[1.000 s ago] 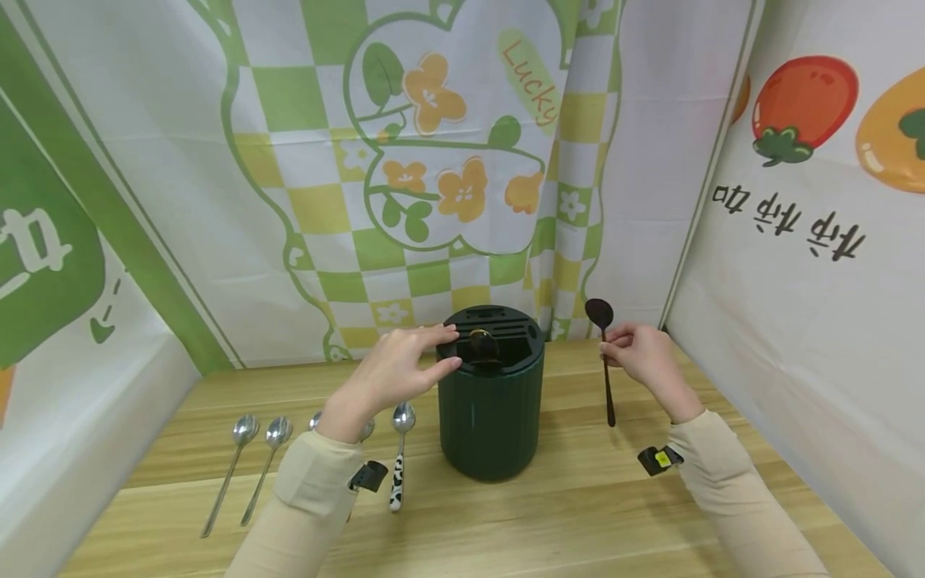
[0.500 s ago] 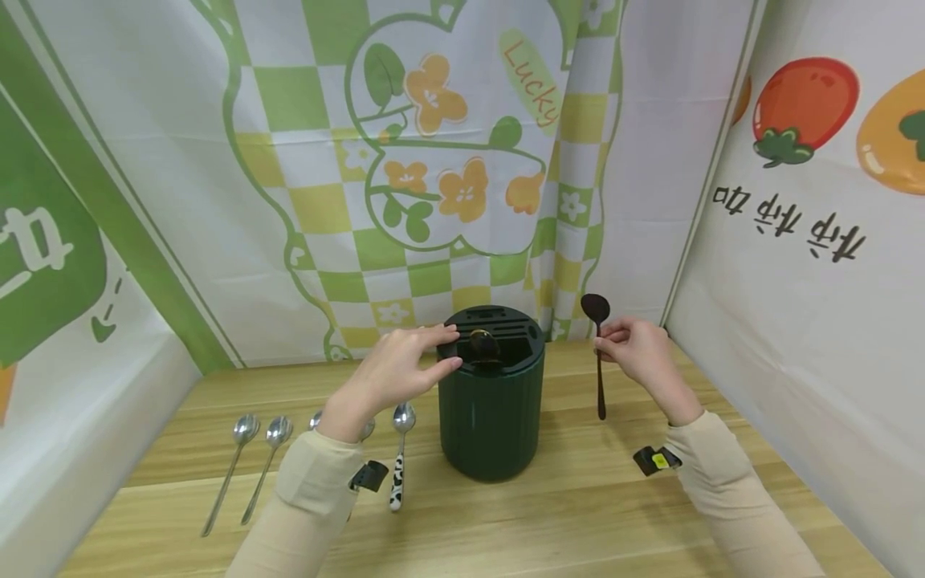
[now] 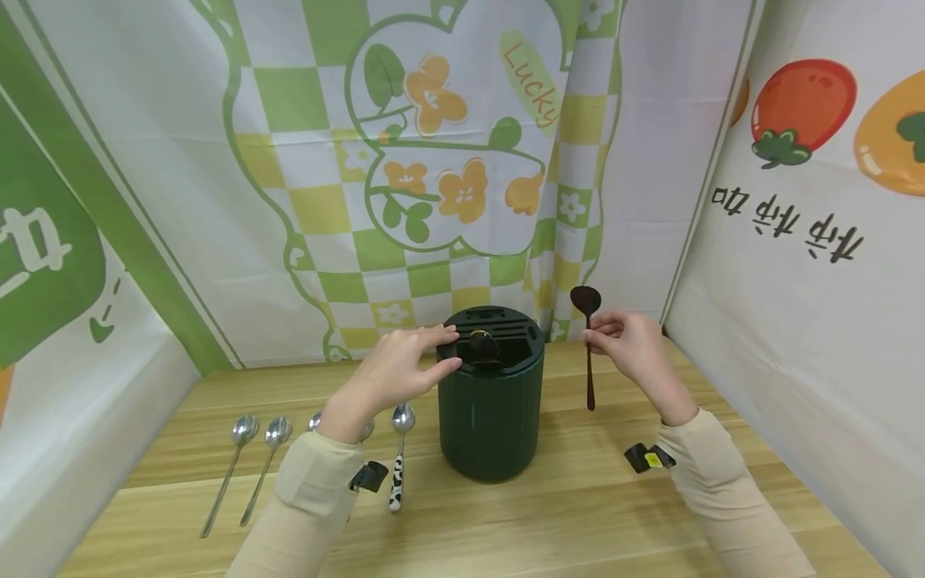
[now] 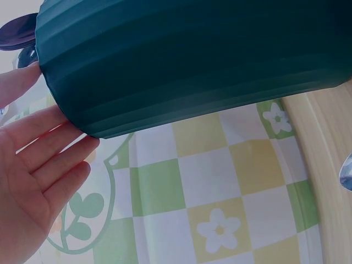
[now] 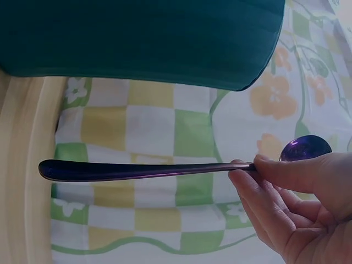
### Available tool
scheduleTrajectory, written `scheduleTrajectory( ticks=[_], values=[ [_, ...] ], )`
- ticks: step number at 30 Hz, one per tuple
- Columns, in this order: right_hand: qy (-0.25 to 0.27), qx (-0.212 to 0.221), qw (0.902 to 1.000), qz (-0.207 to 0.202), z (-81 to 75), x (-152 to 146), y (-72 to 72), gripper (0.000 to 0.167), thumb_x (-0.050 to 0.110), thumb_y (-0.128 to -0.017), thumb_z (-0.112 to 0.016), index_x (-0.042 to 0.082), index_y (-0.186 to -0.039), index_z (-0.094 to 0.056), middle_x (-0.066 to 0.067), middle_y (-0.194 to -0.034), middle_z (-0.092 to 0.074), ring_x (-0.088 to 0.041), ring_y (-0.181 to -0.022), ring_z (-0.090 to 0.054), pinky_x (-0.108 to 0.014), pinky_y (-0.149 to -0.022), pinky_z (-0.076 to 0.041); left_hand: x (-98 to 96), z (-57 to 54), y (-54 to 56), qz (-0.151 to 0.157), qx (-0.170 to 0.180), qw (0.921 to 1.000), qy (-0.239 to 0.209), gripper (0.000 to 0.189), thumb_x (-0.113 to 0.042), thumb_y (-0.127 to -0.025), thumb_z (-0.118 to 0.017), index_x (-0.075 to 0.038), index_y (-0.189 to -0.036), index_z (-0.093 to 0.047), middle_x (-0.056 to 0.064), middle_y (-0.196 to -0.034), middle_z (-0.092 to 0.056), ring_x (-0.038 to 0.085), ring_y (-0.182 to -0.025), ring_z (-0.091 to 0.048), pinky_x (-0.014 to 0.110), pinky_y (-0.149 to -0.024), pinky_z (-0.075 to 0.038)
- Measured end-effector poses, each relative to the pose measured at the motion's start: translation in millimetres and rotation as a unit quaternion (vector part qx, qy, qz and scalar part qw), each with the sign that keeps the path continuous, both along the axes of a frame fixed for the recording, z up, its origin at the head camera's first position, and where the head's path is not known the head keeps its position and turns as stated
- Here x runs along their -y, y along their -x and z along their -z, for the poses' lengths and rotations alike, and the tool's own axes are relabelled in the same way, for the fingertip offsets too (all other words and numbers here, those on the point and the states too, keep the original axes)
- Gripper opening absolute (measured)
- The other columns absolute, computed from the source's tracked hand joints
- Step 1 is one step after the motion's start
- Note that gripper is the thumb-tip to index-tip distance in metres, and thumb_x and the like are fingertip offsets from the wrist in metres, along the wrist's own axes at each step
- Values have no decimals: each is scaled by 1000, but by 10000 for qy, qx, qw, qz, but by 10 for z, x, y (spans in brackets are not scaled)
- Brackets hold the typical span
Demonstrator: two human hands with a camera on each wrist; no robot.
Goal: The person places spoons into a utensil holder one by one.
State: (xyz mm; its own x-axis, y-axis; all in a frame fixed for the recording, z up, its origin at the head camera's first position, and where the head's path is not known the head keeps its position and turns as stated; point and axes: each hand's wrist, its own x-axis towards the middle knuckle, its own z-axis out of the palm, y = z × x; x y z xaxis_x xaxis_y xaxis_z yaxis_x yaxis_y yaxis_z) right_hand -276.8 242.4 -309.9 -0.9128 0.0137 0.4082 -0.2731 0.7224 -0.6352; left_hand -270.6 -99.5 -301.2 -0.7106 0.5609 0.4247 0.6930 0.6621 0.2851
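Note:
A dark green ribbed utensil holder (image 3: pixel 491 425) with a slotted lid stands upright on the table. My left hand (image 3: pixel 397 361) rests at the left of its top rim; in the left wrist view the fingers (image 4: pixel 60 159) are nearly straight against the edge. The bowl of a dark spoon (image 3: pixel 484 345) with a gold glint shows at the holder's opening. To the right of the holder, my right hand (image 3: pixel 632 345) pinches another dark spoon (image 3: pixel 589 377) by the neck, bowl up and handle hanging down. The right wrist view shows this spoon's purple sheen and its long handle (image 5: pixel 126 171).
Left of the holder lie silver spoons: two plain ones (image 3: pixel 234 457) (image 3: pixel 267 457), one with a cow-patterned handle (image 3: pixel 397 482), and others partly hidden under my left arm. A printed curtain (image 3: pixel 318 209) hangs behind the wooden table (image 3: pixel 578 514); a white side wall (image 3: pixel 780 337) borders the right.
My right hand has moved left and slightly up with the dark spoon, bringing it closer to the holder. The left hand has stayed at the rim.

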Motion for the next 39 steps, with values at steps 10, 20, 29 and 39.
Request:
scheduleTrajectory(
  ticks=[10, 20, 29, 39],
  values=[
    [418, 42, 9988, -240, -110, 135, -38, 19, 13, -89, -66, -3, -100, -65, -19, -93, -69, -27, -81, -69, -24, -66, -57, 1, 2, 1, 14, -25, 10000, -13, 47, -42, -94, -57, -15, -132, -57, 5, -134, -58, 25, -120, -57, 46, -97, -47],
    [447, -255, 9980, -370, -205, 231, -98, 18, 11, -88, -68, -2, -99, -65, -18, -91, -69, -25, -78, -70, -25, -66, -57, 6, 3, 7, 3, -21, 10000, -13, 48, -43, -94, -56, -15, -133, -57, 5, -134, -57, 24, -119, -58, 45, -97, -47],
    [528, -434, 9964, -497, -272, 287, -158, 17, 11, -88, -68, -2, -98, -66, -18, -92, -70, -27, -80, -71, -26, -65, -58, 6, -7, -6, -9, 8, 10000, 6, 48, -43, -94, -56, -15, -132, -57, 5, -134, -58, 24, -118, -58, 45, -97, -47],
    [236, -951, 9943, -413, -383, 356, -235, 19, 17, -85, -71, 3, -97, -68, -13, -89, -71, -23, -77, -70, -19, -63, -54, 0, 0, -3, -19, 17, 10000, 29, 48, -44, -94, -55, -16, -133, -57, 4, -135, -57, 24, -119, -58, 45, -97, -47]
  ],
)
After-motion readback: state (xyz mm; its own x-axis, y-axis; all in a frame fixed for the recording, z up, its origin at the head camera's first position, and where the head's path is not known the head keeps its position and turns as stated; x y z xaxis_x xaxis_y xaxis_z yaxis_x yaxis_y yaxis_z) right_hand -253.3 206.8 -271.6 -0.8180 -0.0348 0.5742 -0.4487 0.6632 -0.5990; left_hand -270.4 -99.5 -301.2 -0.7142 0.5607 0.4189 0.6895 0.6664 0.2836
